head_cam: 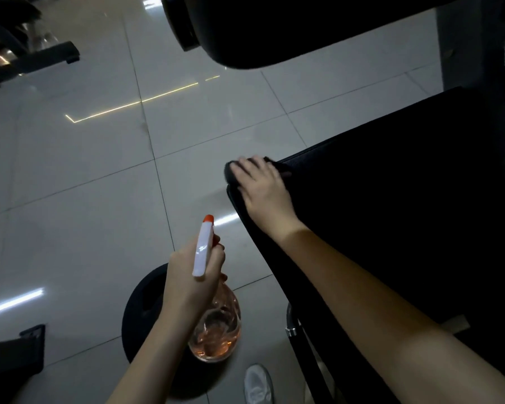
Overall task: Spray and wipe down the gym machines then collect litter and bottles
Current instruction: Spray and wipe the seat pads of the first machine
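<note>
Right forearm (pixel 376 287) out, right hand (pixel 264 188) pressed a dark cloth (pixel 231 170) flat-fingered on the seat pad (pixel 391 185) while left hand (pixel 193 269) gripped the spray bottle (pixel 216 325); seemingly mid-wipe, next sweep should follow the pad.

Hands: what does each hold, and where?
The left hand grips the clear orange-tinted spray bottle by its neck; the right hand presses a dark cloth on the black padded bench.

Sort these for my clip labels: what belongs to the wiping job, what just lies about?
Job: spray bottle, gripped by left hand; dark cloth under right hand; black seat pad.
Lying about: black disc on floor; far machine base.
</note>
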`<state>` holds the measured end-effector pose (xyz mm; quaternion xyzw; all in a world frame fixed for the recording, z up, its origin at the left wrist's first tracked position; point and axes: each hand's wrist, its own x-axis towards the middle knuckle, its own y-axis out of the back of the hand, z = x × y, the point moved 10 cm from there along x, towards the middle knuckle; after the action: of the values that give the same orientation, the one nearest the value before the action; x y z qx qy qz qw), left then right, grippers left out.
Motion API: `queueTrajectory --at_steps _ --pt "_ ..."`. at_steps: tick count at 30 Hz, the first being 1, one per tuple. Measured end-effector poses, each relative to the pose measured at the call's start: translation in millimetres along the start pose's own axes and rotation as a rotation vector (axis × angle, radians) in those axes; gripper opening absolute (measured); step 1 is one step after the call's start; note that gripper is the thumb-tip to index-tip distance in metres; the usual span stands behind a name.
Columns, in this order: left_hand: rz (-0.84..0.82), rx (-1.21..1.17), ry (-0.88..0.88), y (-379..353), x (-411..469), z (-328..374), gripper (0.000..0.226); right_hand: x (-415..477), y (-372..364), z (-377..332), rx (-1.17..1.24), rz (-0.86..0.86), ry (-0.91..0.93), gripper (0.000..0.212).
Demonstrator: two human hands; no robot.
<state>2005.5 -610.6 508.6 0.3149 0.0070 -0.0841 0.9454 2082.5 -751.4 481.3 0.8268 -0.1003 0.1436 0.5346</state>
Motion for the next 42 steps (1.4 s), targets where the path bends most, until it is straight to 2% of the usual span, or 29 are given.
queueTrajectory --at_steps 3,5,7,9,12,13,14,17,19,20,23,24,25,27,30,35,38,42 --pt "-0.019 0.024 -0.006 0 1 -6 0.032 -49 -4 -14 0.006 -0.145 0.275 0.047" --pt "-0.019 0.031 -0.003 3 1 -6 0.024 -78 5 4 -0.002 -0.202 0.361 0.051" --pt "-0.030 0.044 -0.013 5 2 -8 0.017 -83 16 29 -0.062 -0.195 0.373 0.053" --pt "-0.066 0.071 -0.021 1 2 -12 0.023 -65 21 51 -0.108 -0.137 0.256 0.051" --pt "-0.107 0.074 0.011 -6 -1 -16 0.029 -40 24 63 -0.027 0.016 -0.159 0.049" --pt "-0.114 0.058 0.028 -8 -2 -16 0.026 -43 21 56 0.008 0.044 -0.224 0.049" --pt "-0.129 0.045 0.043 -11 -2 -14 0.020 -51 18 46 0.030 0.038 -0.213 0.049" --pt "-0.195 0.024 0.034 -24 -6 -7 0.015 -99 14 27 0.035 -0.114 0.061 0.048" --pt "-0.264 -0.004 0.047 -35 -8 -4 0.005 -124 30 46 -0.030 -0.150 0.159 0.047" --pt "-0.313 -0.021 0.065 -41 -9 -4 0.007 -128 37 60 -0.078 -0.152 0.155 0.047" --pt "-0.496 -0.071 0.114 -62 -15 -9 0.018 -117 52 105 -0.196 -0.140 0.005 0.050" --pt "-0.541 -0.089 0.130 -67 -18 -8 0.015 -110 56 116 -0.197 -0.123 -0.070 0.050" --pt "-0.569 -0.111 0.148 -71 -20 -7 0.012 -104 61 123 -0.182 -0.100 -0.143 0.051" --pt "-0.599 -0.132 0.159 -76 -23 -6 0.021 -100 66 130 -0.174 -0.052 -0.239 0.050" --pt "-0.620 -0.105 0.176 -82 -27 -5 0.011 -110 75 136 -0.197 -0.018 -0.305 0.048" --pt "-0.687 0.022 0.132 -96 -32 -2 0.034 -127 88 157 -0.162 -0.096 -0.413 0.050" --pt "-0.749 0.062 0.102 -106 -43 1 0.035 -134 92 164 -0.114 -0.175 -0.457 0.054" --pt "-0.833 0.123 0.091 -121 -57 -8 0.031 -137 91 168 -0.023 -0.195 -0.493 0.055"
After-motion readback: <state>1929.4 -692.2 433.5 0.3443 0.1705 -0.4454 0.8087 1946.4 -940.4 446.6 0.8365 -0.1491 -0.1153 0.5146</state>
